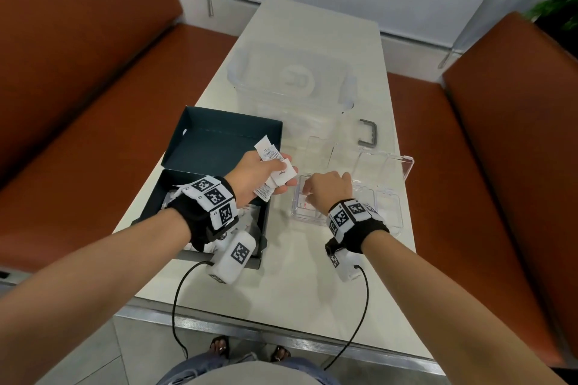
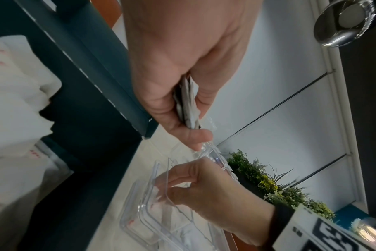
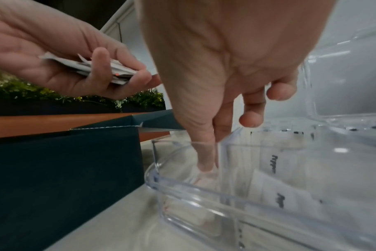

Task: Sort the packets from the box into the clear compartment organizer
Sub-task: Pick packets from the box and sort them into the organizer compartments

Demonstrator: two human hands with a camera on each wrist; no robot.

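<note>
Left hand [image 1: 254, 176] grips a bunch of packets [image 1: 275, 170]; right hand [image 1: 327, 189] hides its fingers overhead, but its wrist view shows fingertips [image 3: 205, 163] together, dipped into the organizer's [image 3: 204, 195] left compartment

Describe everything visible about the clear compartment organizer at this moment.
The clear compartment organizer is transparent, hard-looking plastic with rounded corners and thin inner dividers. Its hinged lid stands open at the far side. It sits flat on the pale table, right of the dark box. White packets lie in some compartments. The right hand reaches its fingers into the near-left compartment.
</note>
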